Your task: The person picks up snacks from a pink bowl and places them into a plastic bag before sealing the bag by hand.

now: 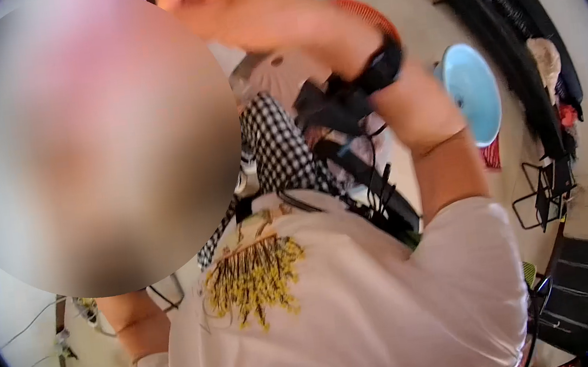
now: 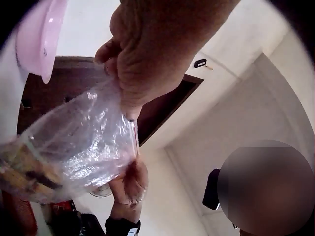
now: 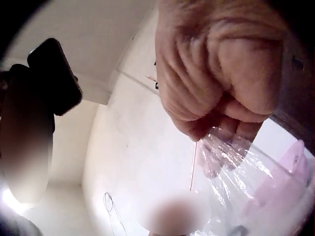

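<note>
A clear plastic bag (image 2: 93, 132) stretches between both hands, with a thin red line along its edge. Yellowish-brown pieces with a dark bit (image 2: 32, 172) lie at the bag's far end in the left wrist view. My left hand (image 2: 152, 54) pinches the upper corner of that edge; in the head view a blurred disc hides it. Lower on the same edge, my right hand (image 2: 130, 184) grips the plastic. From the right wrist, the right hand (image 3: 221, 73) shows its fingers curled onto the bag (image 3: 231, 167). In the head view this hand (image 1: 221, 9) is raised, a black strap around its wrist.
A pink basin (image 2: 42, 39) stands beyond the bag. In the head view a light blue basin (image 1: 474, 95) is right of the raised arm, with a black sofa (image 1: 510, 32) farther off. Black cables (image 1: 374, 181) hang beside the checked cloth (image 1: 274, 142) at the lap.
</note>
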`<state>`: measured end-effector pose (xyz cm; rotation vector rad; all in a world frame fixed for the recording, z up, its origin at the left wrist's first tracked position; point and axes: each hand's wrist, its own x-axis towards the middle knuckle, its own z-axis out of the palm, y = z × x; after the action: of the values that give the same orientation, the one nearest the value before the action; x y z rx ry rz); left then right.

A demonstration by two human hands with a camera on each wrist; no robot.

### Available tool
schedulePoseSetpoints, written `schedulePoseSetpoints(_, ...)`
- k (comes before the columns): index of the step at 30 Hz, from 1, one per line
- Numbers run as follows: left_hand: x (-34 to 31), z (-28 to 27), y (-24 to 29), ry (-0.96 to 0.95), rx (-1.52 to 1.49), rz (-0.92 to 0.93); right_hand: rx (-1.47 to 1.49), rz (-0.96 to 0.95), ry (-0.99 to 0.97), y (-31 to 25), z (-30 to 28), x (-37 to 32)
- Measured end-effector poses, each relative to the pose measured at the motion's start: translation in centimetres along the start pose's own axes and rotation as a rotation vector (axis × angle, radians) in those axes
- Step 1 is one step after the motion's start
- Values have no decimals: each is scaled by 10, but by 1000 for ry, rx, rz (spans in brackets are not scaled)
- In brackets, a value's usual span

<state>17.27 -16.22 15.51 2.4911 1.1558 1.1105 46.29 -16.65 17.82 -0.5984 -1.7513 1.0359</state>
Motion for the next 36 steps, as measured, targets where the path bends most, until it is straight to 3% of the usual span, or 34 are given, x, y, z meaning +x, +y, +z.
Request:
schedulePoseSetpoints(3, 3, 22, -5, -90, -102, -45, -101, 134, 59, -32, -27, -23)
schedulePoseSetpoints(4, 1, 32, -12, -174, -114, -174, -154, 172, 69, -42, -39, -30)
schedulePoseSetpoints(5, -1, 45, -19, -178, -129, -146, -212, 206, 75, -50, -51, -37)
schedulePoseSetpoints(7, -10, 77, -36, -200, -169, -119, -39, 98, 145, -42, -81, -56)
schedulePoseSetpoints(10, -39, 120, -60, -240, -157, -62, -131, 136, 308, -36, -121, -95)
schedulePoseSetpoints(14, -72, 153, -62, -438, 160, -93, -374, 456, 615, -20, -144, -160)
schedulePoseSetpoints(16, -73, 158, -37, -531, 472, -60, -383, 449, 639, 3, -159, -201)
schedulePoseSetpoints(17, -76, 161, -39, -537, 470, -86, -274, 534, 696, 7, -160, -216)
schedulePoseSetpoints(20, -76, 166, -40, -547, 548, -91, -283, 533, 889, 44, -174, -273)
schedulePoseSetpoints(25, -78, 164, -43, -555, 600, -78, -529, 579, 941, 85, -191, -344)
schedulePoseSetpoints(32, -80, 166, -47, -548, 616, -47, -588, 845, 831, 143, -216, -425)
schedulePoseSetpoints(35, -79, 165, -47, -523, 585, -37, -489, 780, 824, 165, -209, -456)
schedulePoseSetpoints(36, -79, 165, -47, -534, 599, -43, -786, 874, 781, 177, -201, -466)
